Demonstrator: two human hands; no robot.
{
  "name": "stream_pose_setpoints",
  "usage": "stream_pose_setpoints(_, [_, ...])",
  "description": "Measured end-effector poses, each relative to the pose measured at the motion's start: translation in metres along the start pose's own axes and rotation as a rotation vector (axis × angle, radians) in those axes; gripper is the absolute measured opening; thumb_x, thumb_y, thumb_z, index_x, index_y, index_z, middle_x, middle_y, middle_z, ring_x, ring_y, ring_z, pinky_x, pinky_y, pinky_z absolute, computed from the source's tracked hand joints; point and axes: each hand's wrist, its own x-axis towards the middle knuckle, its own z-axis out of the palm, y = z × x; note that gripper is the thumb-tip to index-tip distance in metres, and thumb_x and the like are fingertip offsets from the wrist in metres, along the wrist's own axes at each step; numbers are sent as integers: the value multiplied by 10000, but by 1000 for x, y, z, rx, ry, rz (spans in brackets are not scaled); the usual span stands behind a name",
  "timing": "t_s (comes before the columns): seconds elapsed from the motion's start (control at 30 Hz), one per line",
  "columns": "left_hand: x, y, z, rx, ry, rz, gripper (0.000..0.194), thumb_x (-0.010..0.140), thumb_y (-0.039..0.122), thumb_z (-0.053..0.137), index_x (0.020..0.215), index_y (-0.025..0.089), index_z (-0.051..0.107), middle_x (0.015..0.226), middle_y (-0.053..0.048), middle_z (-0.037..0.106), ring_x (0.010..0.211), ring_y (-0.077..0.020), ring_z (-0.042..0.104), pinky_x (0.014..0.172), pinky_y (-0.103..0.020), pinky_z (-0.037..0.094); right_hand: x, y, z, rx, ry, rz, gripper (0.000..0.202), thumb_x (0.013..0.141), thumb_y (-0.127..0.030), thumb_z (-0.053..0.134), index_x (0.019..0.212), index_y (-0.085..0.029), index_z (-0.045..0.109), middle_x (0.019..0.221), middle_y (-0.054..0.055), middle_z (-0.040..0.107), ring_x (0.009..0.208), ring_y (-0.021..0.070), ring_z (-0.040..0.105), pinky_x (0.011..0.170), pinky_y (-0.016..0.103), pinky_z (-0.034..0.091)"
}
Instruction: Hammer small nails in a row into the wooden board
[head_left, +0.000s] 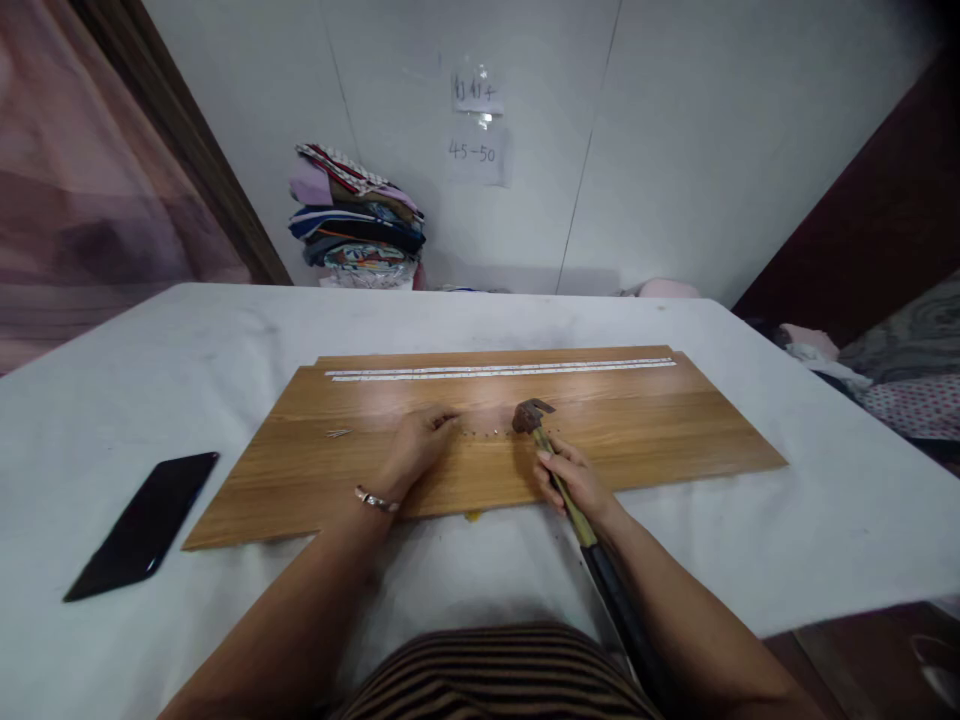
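Observation:
A wooden board (645, 430) lies on the white-covered table, with two white strips (495, 371) along its far side. My right hand (568, 476) is wrapped round the handle of a claw hammer (532, 415), whose head is just above the board. To the left, my left hand (420, 440) pinches with thumb and forefinger near the board's middle; what it holds is too small to make out. A row of small nail heads (496, 432) runs between my left hand and the hammer head. Several loose nails (338, 433) lie on the board's left part.
A black phone (146, 525) lies on the table (67, 440) left of the board. Folded clothes (360, 220) are stacked behind the table's far edge, against the wall. Two paper notes (478, 152) hang on the wall. A pink curtain (97, 180) is at the left.

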Motion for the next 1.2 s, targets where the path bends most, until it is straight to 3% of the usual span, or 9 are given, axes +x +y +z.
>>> stream_pose_setpoints(0.2, [0, 2, -1, 23, -9, 7, 199, 802, 229, 529, 882, 205, 710, 896, -17, 728, 834, -175, 652, 783, -289, 516, 0, 1, -2, 7, -1, -1, 216, 815, -369, 574, 912, -201, 477, 584, -94, 495, 277, 26, 348, 241, 143, 301])
stream_pose_setpoints(0.4, [0, 6, -2, 4, -8, 10, 191, 797, 220, 533, 875, 204, 706, 881, -13, 729, 809, -171, 654, 760, -289, 524, 1, 2, -3, 6, -13, 19, 218, 810, -376, 581, 817, -199, 453, 581, -91, 495, 278, 24, 346, 238, 143, 301])
stream_pose_setpoints(0.63, [-1, 3, -2, 4, -14, 53, 174, 805, 232, 545, 880, 198, 698, 879, -19, 718, 811, -167, 642, 754, -283, 510, -1, -1, -2, 12, 16, 2, 224, 814, -370, 578, 921, -200, 480, 587, -94, 488, 282, 26, 345, 240, 142, 302])
stream_pose_setpoints(1.2, [-1, 3, -1, -17, 13, 59, 178, 801, 227, 531, 880, 191, 687, 852, -21, 713, 777, -158, 634, 739, -278, 507, 0, -1, -1, -4, 20, 5, 214, 806, -378, 580, 850, -197, 473, 576, -95, 486, 277, 23, 347, 246, 139, 297])
